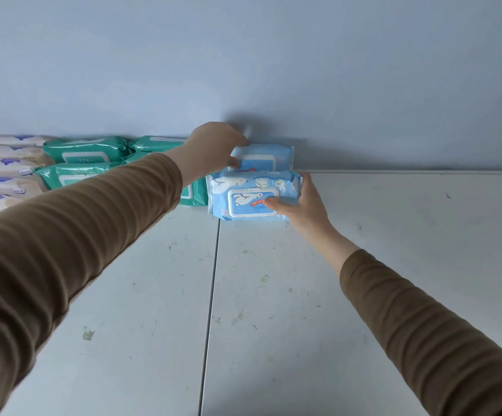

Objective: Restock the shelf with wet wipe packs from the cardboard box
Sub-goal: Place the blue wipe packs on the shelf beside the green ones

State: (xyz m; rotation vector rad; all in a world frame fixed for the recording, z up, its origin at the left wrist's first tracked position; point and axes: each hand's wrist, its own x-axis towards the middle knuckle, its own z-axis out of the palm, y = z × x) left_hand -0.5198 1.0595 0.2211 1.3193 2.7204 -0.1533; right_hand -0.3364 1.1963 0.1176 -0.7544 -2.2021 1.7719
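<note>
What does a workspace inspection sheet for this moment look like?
Surface: white shelf, scuffed, with a seam down the middle.
Job's things: rear blue pack against the back wall; front blue pack just before it; green packs and pink packs in rows further left. Cardboard box not in view.
Clutter: nothing seen beyond scuffs.
Grippers: left hand grips the rear blue pack; right hand grips the front blue pack, thumb on its lid.
Cables: nothing seen.
Surroundings: plain blue wall.
</note>
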